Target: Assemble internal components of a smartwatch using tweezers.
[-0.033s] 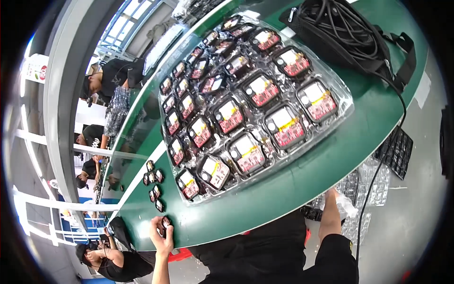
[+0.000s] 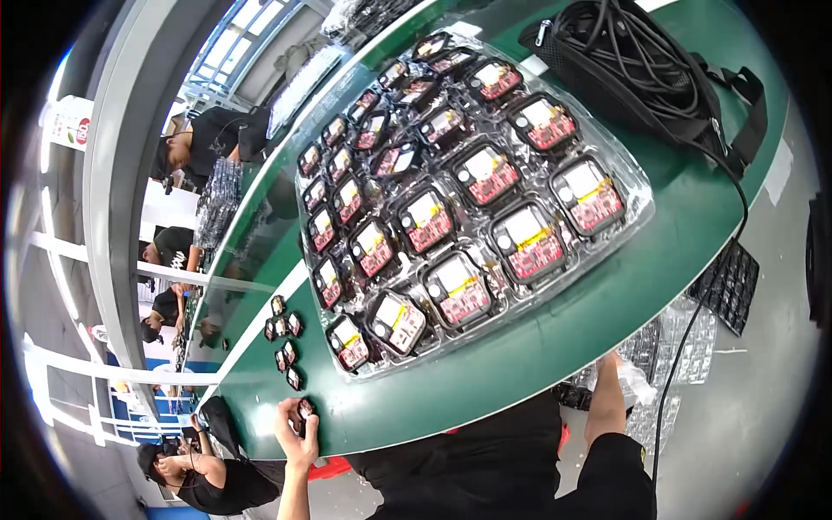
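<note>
My left hand (image 2: 293, 438) is at the lower left of the green table, thumb and fingers curled round a small dark unit (image 2: 305, 414). Its details are too small to make out. Just beyond it lie several little dark electronic modules (image 2: 286, 354) in a loose cluster. Right of them, a large clear plastic tray (image 2: 646, 198) holds rows of black square-cased modules (image 2: 426, 219) showing red circuit boards, pale blocks and yellow strips. Some of those at the far end sit tilted. My right hand does not show.
The green table (image 2: 485, 373) curves across the view. A black bag (image 2: 693, 121) with coiled cables stands at the far right; one cable hangs over the edge. Plastic trays (image 2: 685, 347) lie on the floor below. Several people (image 2: 208, 143) work along the left, beside a grey post (image 2: 113, 173).
The view has shifted very slightly, so the tray appears a little further right and lower. My left hand keeps the same grip on the small dark unit.
</note>
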`<state>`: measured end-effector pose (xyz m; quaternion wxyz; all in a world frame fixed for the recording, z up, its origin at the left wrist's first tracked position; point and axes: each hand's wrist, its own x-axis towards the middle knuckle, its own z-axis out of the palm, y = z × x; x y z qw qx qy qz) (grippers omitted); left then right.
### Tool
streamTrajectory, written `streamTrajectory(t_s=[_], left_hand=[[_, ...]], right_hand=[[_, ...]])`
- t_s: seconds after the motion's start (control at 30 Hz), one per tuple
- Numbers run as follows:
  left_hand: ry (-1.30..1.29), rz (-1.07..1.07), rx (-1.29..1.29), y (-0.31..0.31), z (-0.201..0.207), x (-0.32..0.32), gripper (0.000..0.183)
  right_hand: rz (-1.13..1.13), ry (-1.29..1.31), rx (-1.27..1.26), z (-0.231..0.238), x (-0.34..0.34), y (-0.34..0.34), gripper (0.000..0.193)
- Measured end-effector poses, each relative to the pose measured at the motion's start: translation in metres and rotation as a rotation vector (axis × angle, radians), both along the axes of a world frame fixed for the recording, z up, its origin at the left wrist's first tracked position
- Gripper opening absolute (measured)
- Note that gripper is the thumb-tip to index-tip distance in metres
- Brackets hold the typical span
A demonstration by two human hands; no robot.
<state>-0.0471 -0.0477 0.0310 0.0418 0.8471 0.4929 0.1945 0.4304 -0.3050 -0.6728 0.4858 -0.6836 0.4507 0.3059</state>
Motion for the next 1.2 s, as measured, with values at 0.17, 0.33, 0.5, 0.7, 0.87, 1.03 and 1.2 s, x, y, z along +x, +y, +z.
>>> streamTrajectory(t_s=[0.17, 0.33, 0.5, 0.7, 0.87, 1.03, 1.2], left_hand=[[-0.015, 0.0, -0.083, 0.006, -0.001, 0.016, 0.038], [-0.01, 0.047, -0.059, 0.004, 0.006, 0.018, 0.039], [-0.026, 0.012, -0.066, 0.007, 0.001, 0.024, 0.039], [-0.117, -0.032, -0.064, 0.01, 0.005, 0.023, 0.04], [-0.195, -0.044, -0.157, 0.016, 0.008, 0.017, 0.048], [-0.212, -0.166, -0.12, 0.021, 0.009, 0.018, 0.048], [-0.235, -0.159, -0.18, 0.02, 0.016, 0.01, 0.044]], right_hand=[[-0.058, -0.13, 0.069, 0.017, 0.012, 0.007, 0.053], [-0.131, -0.252, 0.143, 0.05, -0.011, 0.006, 0.048], [-0.122, -0.414, 0.165, 0.14, -0.01, -0.024, 0.042], [0.217, -0.917, -0.014, 0.275, 0.014, -0.08, 0.026], [0.059, -1.146, -0.246, 0.39, 0.014, -0.18, 0.033], [0.063, -1.271, -0.71, 0.559, 0.036, -0.274, 0.031], [-0.099, -1.905, -0.433, 0.833, 0.084, -0.319, 0.025]])
